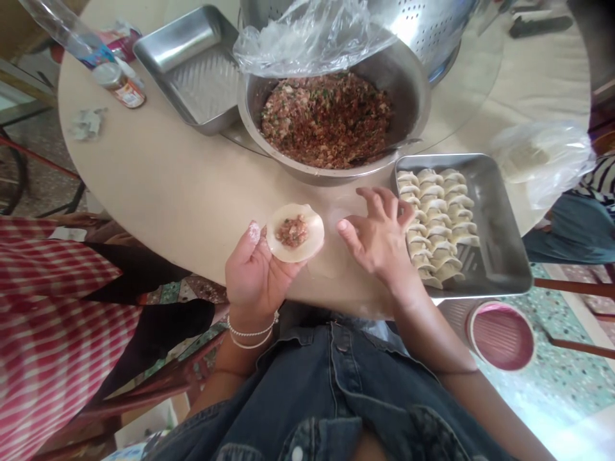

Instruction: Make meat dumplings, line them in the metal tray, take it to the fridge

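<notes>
My left hand (252, 269) cups a round dumpling wrapper (295, 232) with a dab of minced filling in its middle, held just over the table's near edge. My right hand (379, 234) hovers to the right of the wrapper with its fingers spread and nothing in them, close to the metal tray (500, 218) of folded dumplings (437, 221). Behind both hands stands a large steel bowl (408, 89) full of minced filling (327, 118).
An empty metal tray (192, 64) lies at the back left beside a small jar (119, 83) and a plastic bottle (62, 32). A colander (432, 32) and plastic film (307, 32) sit behind the bowl. A bagged stack of wrappers (533, 157) lies right. A person in red checks (48, 307) sits left.
</notes>
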Demonstrator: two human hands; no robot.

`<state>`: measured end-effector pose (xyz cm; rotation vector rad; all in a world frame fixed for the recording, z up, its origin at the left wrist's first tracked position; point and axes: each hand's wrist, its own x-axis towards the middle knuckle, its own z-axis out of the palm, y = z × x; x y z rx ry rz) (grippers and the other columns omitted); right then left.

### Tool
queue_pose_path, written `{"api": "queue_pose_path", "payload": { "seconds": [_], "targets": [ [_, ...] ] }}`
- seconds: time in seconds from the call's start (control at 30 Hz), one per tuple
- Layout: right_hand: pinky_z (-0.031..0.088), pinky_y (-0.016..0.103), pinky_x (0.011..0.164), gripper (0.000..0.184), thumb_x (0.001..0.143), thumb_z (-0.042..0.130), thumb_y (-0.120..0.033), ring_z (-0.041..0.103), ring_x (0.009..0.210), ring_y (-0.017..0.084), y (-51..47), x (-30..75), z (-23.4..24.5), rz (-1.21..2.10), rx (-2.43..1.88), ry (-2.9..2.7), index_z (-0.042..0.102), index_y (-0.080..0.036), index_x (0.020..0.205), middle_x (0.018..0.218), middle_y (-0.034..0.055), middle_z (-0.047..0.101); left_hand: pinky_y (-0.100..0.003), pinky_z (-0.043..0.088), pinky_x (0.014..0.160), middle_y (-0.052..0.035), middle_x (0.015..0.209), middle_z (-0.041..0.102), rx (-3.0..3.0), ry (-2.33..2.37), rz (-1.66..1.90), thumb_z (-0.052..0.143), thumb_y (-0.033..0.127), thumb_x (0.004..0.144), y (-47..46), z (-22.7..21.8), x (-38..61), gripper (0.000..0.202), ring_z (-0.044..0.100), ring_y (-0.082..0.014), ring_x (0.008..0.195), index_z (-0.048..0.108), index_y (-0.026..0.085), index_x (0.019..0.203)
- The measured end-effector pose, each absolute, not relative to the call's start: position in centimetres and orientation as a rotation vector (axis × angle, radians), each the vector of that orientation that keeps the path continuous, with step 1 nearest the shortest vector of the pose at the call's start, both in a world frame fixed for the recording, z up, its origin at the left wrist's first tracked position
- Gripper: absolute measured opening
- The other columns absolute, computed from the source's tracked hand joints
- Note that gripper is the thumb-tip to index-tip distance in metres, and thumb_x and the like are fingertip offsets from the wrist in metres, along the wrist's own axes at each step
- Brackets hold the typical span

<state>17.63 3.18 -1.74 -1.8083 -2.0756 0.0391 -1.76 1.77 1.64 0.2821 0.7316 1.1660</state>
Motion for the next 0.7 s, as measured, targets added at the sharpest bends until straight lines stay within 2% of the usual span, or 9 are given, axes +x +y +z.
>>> {"api": "queue_pose_path", "payload": {
  "seconds": [0.13,0.27,0.33,0.47,0.7],
  "targets": [
    [0.025,0.058,0.102,0.06,0.098,0.028,-0.057,0.043,0.129,0.032,3.1,17.3,-1.8,0.005,-1.789,-2.043,0.076,-0.025,0.08,0.131,0.0081,0.057,-0.057,0.039,0.111,-0.012,0.123,0.069,0.229,0.743,1.11,0.028,0.042,0.099,1.8,1.9,-1.7,0.048,0.049,-0.031,0.135,0.064,0.015,0.117],
    [0.033,0.051,0.101,0.055,0.097,0.027,-0.056,0.048,0.122,0.029,1.2,17.1,-0.7,-0.016,-1.466,-1.927,0.075,-0.029,0.102,0.127,0.0074,0.055,-0.055,0.04,0.111,-0.0123,0.125,0.068,0.229,0.724,1.097,0.028,0.043,0.098,1.7,1.7,-1.3,0.049,0.046,-0.0311,0.137,0.063,0.014,0.117],
    [0.036,0.048,0.101,0.051,0.095,0.031,-0.056,0.048,0.12,0.028,0.4,16.7,-0.4,-0.004,-1.229,-2.009,0.072,-0.031,0.11,0.13,0.0057,0.052,-0.053,0.042,0.109,-0.0127,0.124,0.068,0.237,0.697,1.066,0.028,0.042,0.098,1.7,1.6,-1.1,0.049,0.047,-0.0311,0.136,0.064,0.014,0.116],
    [0.036,0.044,0.098,0.041,0.091,0.044,-0.058,0.045,0.119,0.025,-0.2,16.1,-0.9,-0.048,-0.953,-2.192,0.072,-0.033,0.108,0.135,0.0009,0.048,-0.05,0.047,0.106,-0.0138,0.124,0.068,0.234,0.654,0.968,0.027,0.041,0.098,1.6,1.6,-1.1,0.049,0.05,-0.0311,0.134,0.063,0.014,0.118],
    [0.036,0.045,0.096,0.044,0.093,0.038,-0.054,0.046,0.113,0.025,0.0,17.6,-1.7,-0.135,-1.001,-2.052,0.072,-0.03,0.107,0.127,0.0043,0.049,-0.054,0.044,0.107,-0.0164,0.127,0.066,0.219,0.64,0.981,0.025,0.043,0.099,1.8,2.1,-1.1,0.053,0.046,-0.033,0.137,0.06,0.011,0.122]
  ]
}}
